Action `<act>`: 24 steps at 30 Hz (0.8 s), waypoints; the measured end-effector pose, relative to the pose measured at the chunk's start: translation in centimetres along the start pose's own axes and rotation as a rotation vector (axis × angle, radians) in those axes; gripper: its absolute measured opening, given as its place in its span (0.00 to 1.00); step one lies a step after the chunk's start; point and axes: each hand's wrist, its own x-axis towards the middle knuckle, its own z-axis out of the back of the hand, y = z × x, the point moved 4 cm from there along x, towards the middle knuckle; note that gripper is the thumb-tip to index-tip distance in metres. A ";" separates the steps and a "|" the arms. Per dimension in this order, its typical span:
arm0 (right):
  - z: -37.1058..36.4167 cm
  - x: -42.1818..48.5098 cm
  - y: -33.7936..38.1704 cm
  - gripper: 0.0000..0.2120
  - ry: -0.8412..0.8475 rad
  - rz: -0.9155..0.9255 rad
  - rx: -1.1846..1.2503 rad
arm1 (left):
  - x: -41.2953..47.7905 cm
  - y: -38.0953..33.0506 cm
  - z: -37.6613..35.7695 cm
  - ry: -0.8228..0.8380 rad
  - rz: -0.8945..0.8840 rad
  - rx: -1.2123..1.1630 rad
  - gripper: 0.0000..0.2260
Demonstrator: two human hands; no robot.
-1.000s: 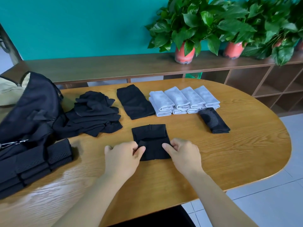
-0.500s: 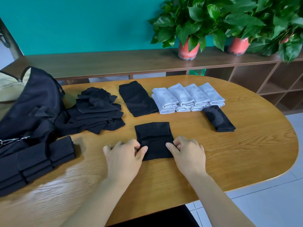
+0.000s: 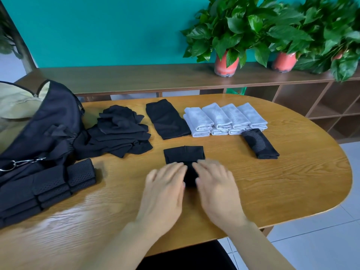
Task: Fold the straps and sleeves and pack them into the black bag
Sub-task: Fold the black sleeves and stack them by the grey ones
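From the head view, your left hand point(image 3: 165, 191) and right hand point(image 3: 216, 188) sit side by side at the middle of the wooden counter point(image 3: 292, 182), both smeared by blur. They lie on the near part of a black sleeve point(image 3: 184, 153). Its far half shows beyond your fingertips as a flat, folded rectangle, and a dark strip of it shows in the gap between your hands. On both hands the fingers read as straight and laid flat on the cloth, not curled round it. The blur hides any finer detail of the thumbs.

The black bag point(image 3: 48, 121) stands open at the left edge of the counter, with a metal clip point(image 3: 23, 162) on its front. A stack of folded perforated straps point(image 3: 58, 182) lies just in front of it. Beside the bag, a loose pile of black sleeves point(image 3: 120, 131) lies unfolded. To the right of the pile is a folded black piece point(image 3: 167, 119), then a row of folded pale grey sleeves point(image 3: 224, 118). Another folded black piece point(image 3: 260, 144) touches the near right end of that row.

Behind the counter a low wooden shelf point(image 3: 136, 76) carries potted plants point(image 3: 227, 65) against a teal wall.
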 end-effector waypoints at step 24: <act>-0.4 0.3 -0.9 0.25 0.349 0.170 -0.140 | 0.6 2.4 0.3 0.246 -0.293 0.108 0.19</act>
